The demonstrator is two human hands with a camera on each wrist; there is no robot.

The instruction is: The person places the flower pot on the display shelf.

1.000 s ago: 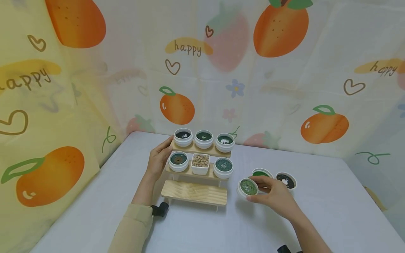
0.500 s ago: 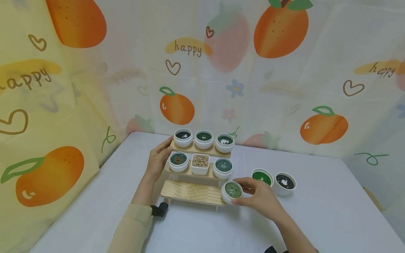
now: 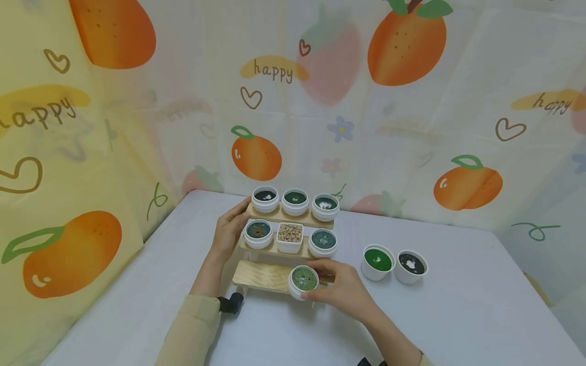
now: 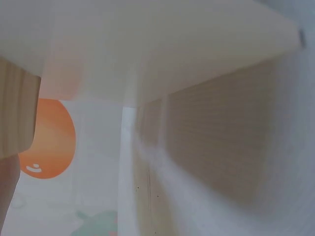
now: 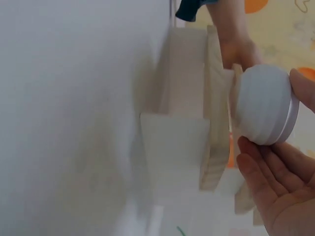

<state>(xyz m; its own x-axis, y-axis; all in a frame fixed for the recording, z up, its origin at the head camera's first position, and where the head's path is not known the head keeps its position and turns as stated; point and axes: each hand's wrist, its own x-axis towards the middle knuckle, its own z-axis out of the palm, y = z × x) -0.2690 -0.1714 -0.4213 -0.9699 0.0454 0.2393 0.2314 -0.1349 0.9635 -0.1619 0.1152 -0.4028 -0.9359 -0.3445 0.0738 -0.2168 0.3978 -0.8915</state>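
Observation:
A three-step stand with wooden boards (image 3: 261,274) and white supports (image 5: 172,152) stands on the table. My left hand (image 3: 229,231) holds the left end of its top board; in the left wrist view a bit of finger (image 4: 6,184) shows below a board end (image 4: 17,110). My right hand (image 3: 343,287) pinches a round white bowl (image 3: 304,279) with speckled green contents between thumb and fingers. This bowl (image 5: 263,103) is over the right half of the lowest board, seemingly slightly apart from it. The fingers' far side is hidden.
Three round bowls (image 3: 295,202) stand on the top board. On the middle board a square dish (image 3: 290,238) of beige bits sits between two round bowls. Right of the stand are a green-filled cup (image 3: 378,262) and a dark-filled cup (image 3: 411,267). A printed cloth (image 3: 393,137) hangs behind.
My right hand has carried the green-speckled bowl leftward, from in front of the two cups to over the lowest board. My left hand has stayed at the stand.

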